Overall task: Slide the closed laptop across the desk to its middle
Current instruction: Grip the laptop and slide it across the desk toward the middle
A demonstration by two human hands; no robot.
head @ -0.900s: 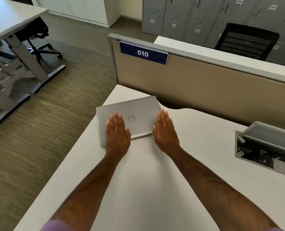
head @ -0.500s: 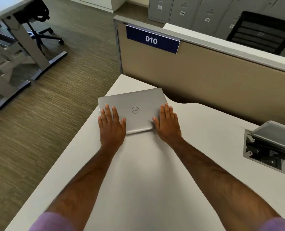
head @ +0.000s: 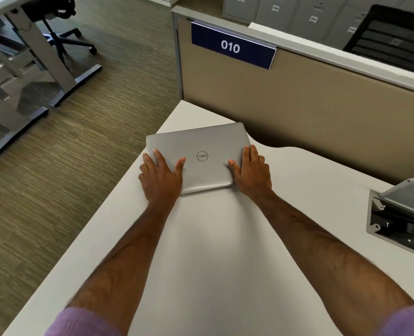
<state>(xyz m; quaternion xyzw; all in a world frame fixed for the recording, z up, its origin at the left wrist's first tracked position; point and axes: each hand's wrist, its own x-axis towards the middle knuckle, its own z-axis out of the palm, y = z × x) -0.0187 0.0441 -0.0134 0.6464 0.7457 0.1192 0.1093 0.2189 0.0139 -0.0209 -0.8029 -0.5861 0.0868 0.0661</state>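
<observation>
A closed silver laptop lies flat near the far left corner of the white desk, logo up. My left hand covers its near left corner, fingers wrapped over the left edge and thumb on the lid. My right hand clasps the near right corner, fingers along the right edge and thumb on the lid. Both hands hold the laptop from its two sides.
A beige partition with a blue "010" sign stands just behind the laptop. An open cable box with a raised lid is set into the desk at the right. The desk's left edge drops to carpet.
My hands have spread from lying flat on the lid to gripping the laptop's left and right edges. The view has shifted; the laptop sits slightly more to the right in it.
</observation>
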